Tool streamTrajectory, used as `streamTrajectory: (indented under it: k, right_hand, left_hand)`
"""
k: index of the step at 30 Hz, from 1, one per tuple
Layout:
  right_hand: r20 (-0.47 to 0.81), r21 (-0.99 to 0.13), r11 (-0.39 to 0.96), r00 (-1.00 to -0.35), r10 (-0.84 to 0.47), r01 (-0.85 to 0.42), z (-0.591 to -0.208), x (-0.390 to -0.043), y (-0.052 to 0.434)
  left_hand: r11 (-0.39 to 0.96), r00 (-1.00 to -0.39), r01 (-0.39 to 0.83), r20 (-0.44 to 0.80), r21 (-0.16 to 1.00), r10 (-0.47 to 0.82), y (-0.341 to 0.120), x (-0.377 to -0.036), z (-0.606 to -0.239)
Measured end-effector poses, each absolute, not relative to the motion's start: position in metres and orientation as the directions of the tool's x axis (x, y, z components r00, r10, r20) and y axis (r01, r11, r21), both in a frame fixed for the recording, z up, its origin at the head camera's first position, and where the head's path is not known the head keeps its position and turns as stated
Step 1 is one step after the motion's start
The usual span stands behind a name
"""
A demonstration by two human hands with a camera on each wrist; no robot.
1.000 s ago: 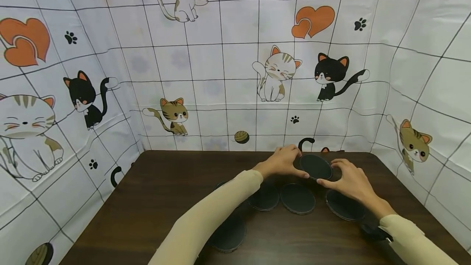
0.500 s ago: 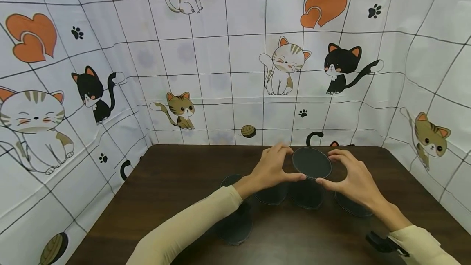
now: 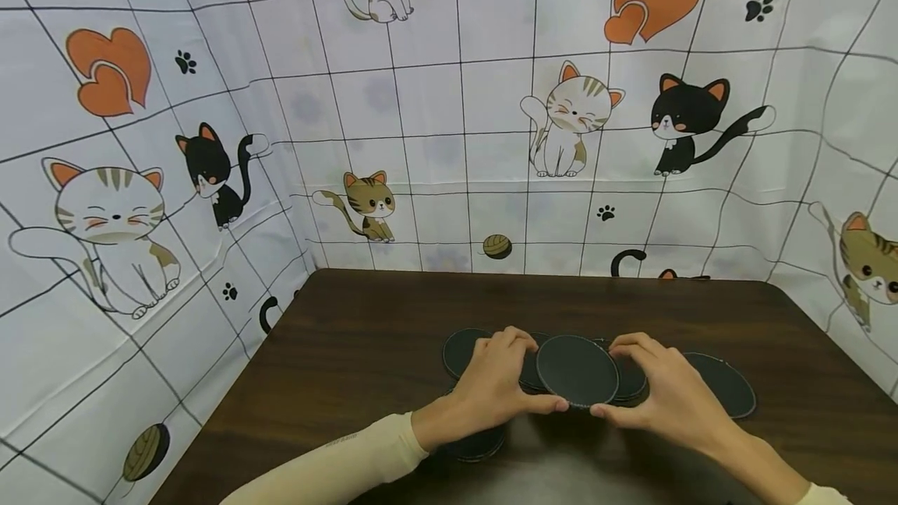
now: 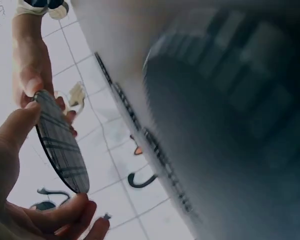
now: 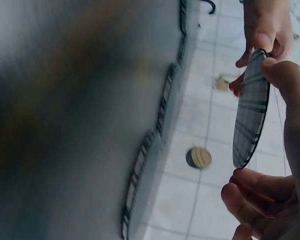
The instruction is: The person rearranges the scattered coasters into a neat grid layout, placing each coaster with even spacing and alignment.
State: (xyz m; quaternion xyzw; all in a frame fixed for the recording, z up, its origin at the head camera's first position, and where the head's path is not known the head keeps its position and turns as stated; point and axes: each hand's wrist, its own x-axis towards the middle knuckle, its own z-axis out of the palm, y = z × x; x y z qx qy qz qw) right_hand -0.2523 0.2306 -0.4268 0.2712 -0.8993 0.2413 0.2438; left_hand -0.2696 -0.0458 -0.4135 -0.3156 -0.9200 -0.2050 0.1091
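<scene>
A round dark coaster (image 3: 577, 370) is held tilted above the brown table (image 3: 365, 333), between both hands. My left hand (image 3: 496, 383) pinches its left rim with thumb and fingers; my right hand (image 3: 655, 394) pinches its right rim. The left wrist view shows the coaster (image 4: 60, 145) edge-on with a striped underside, thumb and fingers around it. In the right wrist view the same coaster (image 5: 250, 115) stands between my fingers. Several other dark coasters lie flat under and around the hands, one at the left (image 3: 461, 349) and one at the right (image 3: 726, 385).
A cat-print white cloth (image 3: 449, 139) walls in the table on the back and both sides. One more coaster (image 3: 477, 444) lies partly under my left wrist near the front edge.
Both hands have drawn the held coaster back toward me and lower, over the row of flat coasters. The head camera has tipped, so the scene sits lower in frame.
</scene>
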Motion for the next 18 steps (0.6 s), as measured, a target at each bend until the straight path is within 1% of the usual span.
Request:
streamTrajectory:
  k: [4,7,10,14,18]
  right_hand:
    - [0.490,-0.304,0.769,-0.785,-0.379,-0.562,-0.442,-0.243,0.218]
    - [0.441,-0.308,0.784,-0.811,-0.385,-0.540,-0.452,-0.238,0.211]
    - [0.410,-0.315,0.783,-0.821,-0.396,-0.536,-0.456,-0.238,0.205]
    - [0.326,-0.316,0.798,-0.849,-0.416,-0.513,-0.454,-0.238,0.199]
    - [0.228,-0.292,0.824,-0.872,-0.433,-0.485,-0.451,-0.236,0.198]
  left_hand:
    - [0.737,-0.798,0.602,0.264,0.309,0.541,-0.056,-0.260,-0.426]
    - [0.763,-0.807,0.590,0.207,0.262,0.553,-0.060,-0.258,-0.432]
    - [0.786,-0.812,0.584,0.169,0.205,0.559,-0.063,-0.257,-0.432]
    - [0.783,-0.796,0.605,0.122,0.148,0.592,-0.066,-0.255,-0.431]
    - [0.760,-0.764,0.646,0.064,0.074,0.643,-0.064,-0.252,-0.430]
